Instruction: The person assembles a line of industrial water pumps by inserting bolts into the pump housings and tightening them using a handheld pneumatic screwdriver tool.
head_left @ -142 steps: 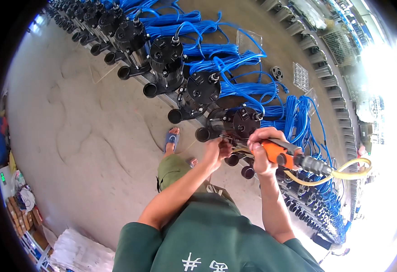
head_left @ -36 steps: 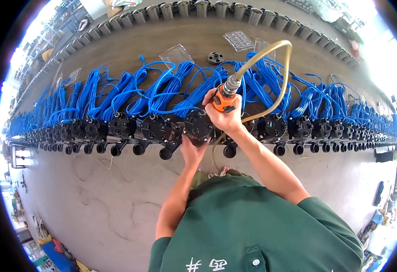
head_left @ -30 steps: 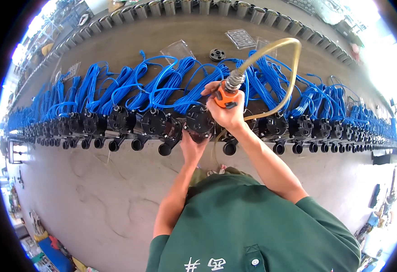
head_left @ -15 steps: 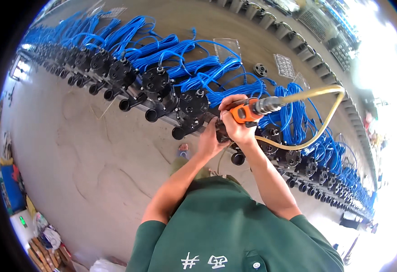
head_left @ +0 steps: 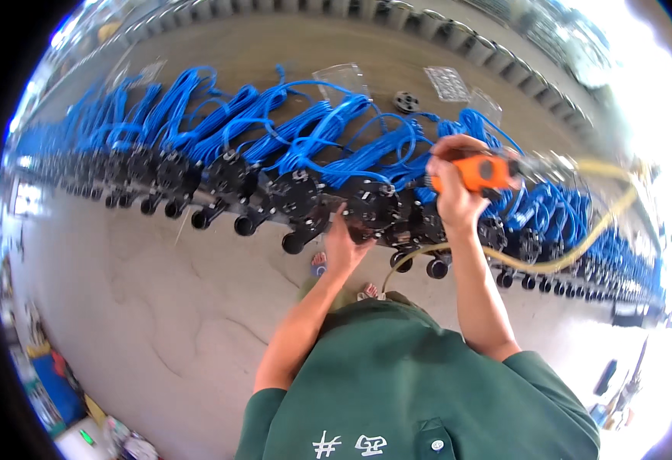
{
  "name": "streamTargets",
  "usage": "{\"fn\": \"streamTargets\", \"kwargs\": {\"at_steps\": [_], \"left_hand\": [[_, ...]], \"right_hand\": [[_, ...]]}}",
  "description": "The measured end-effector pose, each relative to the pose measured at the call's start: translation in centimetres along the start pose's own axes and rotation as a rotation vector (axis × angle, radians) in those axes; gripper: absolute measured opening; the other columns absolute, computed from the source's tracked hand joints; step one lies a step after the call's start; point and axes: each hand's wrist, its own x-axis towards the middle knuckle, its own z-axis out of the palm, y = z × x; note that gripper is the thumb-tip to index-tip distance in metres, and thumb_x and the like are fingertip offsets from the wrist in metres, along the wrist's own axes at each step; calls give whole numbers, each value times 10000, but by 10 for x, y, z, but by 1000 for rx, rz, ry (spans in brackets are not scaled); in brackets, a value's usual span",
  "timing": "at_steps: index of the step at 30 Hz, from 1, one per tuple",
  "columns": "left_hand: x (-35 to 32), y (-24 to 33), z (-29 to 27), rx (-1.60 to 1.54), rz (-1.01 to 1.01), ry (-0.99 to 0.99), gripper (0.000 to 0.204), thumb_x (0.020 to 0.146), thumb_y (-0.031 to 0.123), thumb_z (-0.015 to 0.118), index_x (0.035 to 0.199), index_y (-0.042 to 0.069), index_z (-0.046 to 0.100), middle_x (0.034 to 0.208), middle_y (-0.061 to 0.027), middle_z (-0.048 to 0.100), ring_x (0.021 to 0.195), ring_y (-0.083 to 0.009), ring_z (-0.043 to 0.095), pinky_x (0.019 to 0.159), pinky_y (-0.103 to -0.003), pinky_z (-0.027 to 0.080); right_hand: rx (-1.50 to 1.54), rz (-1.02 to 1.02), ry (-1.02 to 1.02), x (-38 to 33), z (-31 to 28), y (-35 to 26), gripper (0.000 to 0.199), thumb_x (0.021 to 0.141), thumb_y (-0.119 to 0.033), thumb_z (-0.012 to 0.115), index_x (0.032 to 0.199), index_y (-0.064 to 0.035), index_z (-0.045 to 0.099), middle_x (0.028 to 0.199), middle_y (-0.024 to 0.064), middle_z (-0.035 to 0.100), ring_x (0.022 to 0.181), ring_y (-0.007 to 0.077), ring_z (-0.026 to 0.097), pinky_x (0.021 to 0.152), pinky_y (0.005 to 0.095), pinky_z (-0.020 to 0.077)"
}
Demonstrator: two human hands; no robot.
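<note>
The right hand (head_left: 452,195) is closed around an orange power tool (head_left: 476,172) raised above the row. The left hand (head_left: 345,244), fingers loosely curled, rests against a black valve body (head_left: 370,205) lying mid-row among blue tubing (head_left: 313,138) on the floor (head_left: 136,291).

Factory or assembly workshop floor, industrial setting.

Bare grey concrete floor (head_left: 121,291) with cracks; long row of identical black valve-like units (head_left: 298,195) laid out in a line across it, each with coiled blue tubing (head_left: 313,134) bundled behind. Second row of dark parts (head_left: 459,42) along the far edge. Orange handheld power tool (head_left: 478,172) on a yellow hose (head_left: 566,257), typical of air-tool production work. Person wears a green work shirt (head_left: 420,383). Clutter and boxes (head_left: 52,383) at lower left edge, too blurred to tell what.
</note>
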Motion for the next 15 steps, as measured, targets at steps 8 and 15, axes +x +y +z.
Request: {"fn": "streamTargets", "kwargs": {"at_steps": [8, 15], "left_hand": [[3, 4, 2, 21, 98, 48, 663, 688, 233, 910, 1187, -22, 556, 992, -158, 726, 855, -302, 729, 743, -383, 570], [6, 1, 5, 91, 158, 48, 643, 689, 235, 910, 1150, -33, 551, 971, -165, 725, 838, -311, 730, 726, -381, 568]], "right_hand": [[-29, 69, -41, -10, -5, 43, 69, 726, -3, 641, 793, -4, 629, 717, 22, 646, 665, 99, 610, 637, 268, 500], [-100, 72, -165, -15, -13, 45, 194, 705, 24, 625, 897, 13, 650, 816, 77, 692, 740, 125, 654, 687, 278, 536]]}}
